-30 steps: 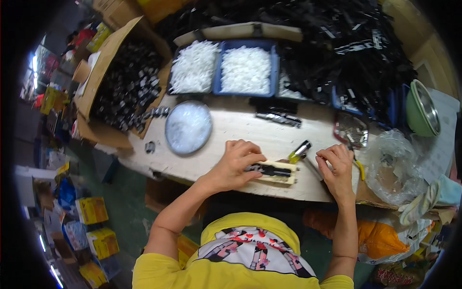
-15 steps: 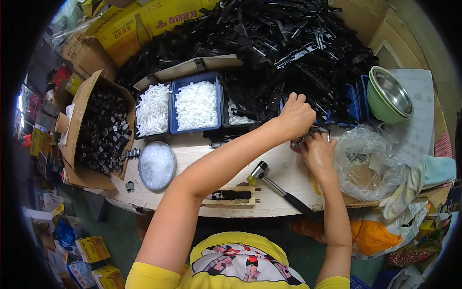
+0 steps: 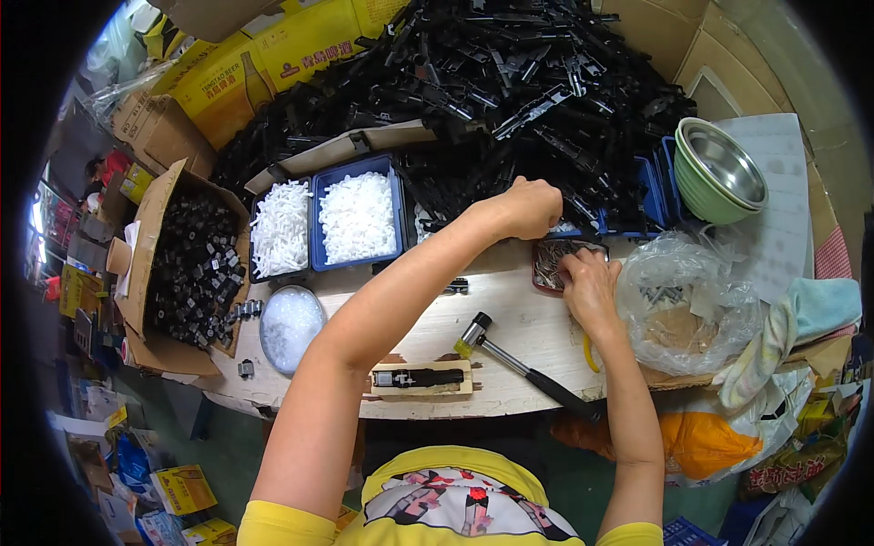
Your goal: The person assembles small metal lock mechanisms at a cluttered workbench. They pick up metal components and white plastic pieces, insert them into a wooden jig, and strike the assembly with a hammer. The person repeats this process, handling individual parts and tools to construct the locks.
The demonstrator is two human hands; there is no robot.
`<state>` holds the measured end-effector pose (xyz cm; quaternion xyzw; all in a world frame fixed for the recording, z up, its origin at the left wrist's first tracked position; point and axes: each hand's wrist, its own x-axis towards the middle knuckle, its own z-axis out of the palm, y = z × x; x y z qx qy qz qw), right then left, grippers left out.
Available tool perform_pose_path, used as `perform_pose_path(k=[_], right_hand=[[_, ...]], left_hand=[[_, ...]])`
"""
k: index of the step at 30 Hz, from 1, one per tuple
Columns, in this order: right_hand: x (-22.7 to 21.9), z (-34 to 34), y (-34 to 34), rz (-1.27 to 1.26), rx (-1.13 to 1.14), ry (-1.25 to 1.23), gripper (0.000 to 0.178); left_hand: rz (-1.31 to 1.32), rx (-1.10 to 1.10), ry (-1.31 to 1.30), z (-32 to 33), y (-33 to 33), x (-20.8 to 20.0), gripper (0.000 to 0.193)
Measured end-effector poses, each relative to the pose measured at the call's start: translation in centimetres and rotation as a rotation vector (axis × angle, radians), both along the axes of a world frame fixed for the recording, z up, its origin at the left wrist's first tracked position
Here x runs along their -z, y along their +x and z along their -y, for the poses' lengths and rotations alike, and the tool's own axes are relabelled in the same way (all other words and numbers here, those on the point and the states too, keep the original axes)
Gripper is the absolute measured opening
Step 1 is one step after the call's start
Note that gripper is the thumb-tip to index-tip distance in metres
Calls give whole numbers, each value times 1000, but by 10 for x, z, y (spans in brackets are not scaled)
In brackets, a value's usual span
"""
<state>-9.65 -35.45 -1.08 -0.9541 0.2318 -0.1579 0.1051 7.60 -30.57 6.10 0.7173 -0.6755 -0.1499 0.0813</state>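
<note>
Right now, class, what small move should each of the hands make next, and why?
Probably the left hand lifts one black part from the black parts pile it touches, while the right hand pinches a pin from the small tray; the wooden jig waits nearby.

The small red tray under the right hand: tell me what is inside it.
The red tray holds a heap of thin, dark metal pins. The right hand rests on its right part and covers what lies there. The left hand reaches past it into the black parts pile.
</note>
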Motion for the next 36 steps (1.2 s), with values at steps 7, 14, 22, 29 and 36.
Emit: perform_pose_path(k=[7, 14, 22, 29, 36], right_hand=[[-3, 4, -5, 107, -18, -11, 13], [-54, -42, -8, 377, -272, 137, 10], [-69, -108, 1, 307, -543, 133, 9], [-52, -132, 7, 362, -563, 531, 7], [-50, -151, 14, 388, -564, 604, 6]], left_hand=[[-709, -217, -436, -18, 12, -2, 17], [-1685, -529, -559, -103, -28, 13, 22], [-1984, -614, -496, -201, -73, 57, 15], [-2293, -414, -685, -243, -81, 72, 15], [-2278, -358, -735, -255, -86, 72, 13]])
